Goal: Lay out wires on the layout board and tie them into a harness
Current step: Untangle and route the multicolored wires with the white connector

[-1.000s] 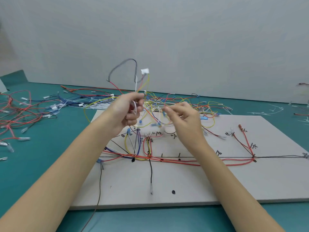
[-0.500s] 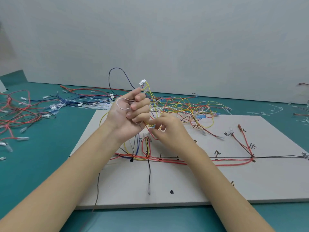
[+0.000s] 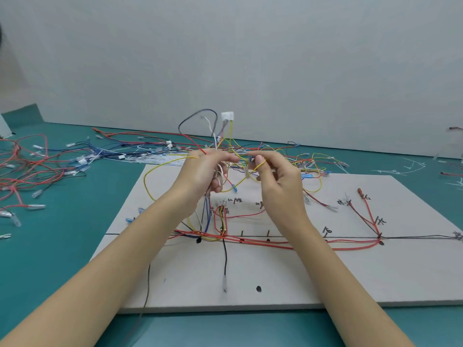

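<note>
now | left hand [image 3: 205, 171] grips wire bundle [image 3: 220, 136] | right hand [image 3: 273, 176] fingers pinch yellow wire [image 3: 240, 181]

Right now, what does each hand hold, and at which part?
The left hand grips a bunch of wires below their white connector. The right hand pinches a yellow wire mid-length between thumb and forefinger.
</note>
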Demonstrator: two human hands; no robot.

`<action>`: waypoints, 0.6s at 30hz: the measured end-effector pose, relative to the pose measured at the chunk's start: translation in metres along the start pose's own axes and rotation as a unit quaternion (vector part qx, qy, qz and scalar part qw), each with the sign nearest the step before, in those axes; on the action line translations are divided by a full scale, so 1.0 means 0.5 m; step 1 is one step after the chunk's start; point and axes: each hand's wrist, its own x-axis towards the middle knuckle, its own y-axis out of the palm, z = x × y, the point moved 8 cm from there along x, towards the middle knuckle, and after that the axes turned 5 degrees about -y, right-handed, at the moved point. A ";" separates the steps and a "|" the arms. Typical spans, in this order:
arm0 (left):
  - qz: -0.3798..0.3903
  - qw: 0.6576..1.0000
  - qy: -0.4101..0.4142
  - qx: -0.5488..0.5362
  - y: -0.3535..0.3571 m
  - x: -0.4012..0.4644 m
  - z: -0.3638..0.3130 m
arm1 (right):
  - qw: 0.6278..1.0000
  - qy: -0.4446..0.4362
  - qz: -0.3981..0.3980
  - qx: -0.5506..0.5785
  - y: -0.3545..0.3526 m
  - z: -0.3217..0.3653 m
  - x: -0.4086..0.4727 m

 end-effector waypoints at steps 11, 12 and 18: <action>0.091 0.996 -0.014 0.018 0.039 -0.012 0.023 | 0.983 0.081 0.036 0.161 -0.016 -0.016 0.006; 0.099 0.995 -0.016 0.021 0.042 -0.013 0.023 | 0.981 0.090 0.041 0.164 -0.017 -0.019 0.006; 0.148 0.988 -0.037 -0.020 0.051 -0.013 0.026 | 0.981 0.119 0.058 0.139 -0.016 -0.035 0.005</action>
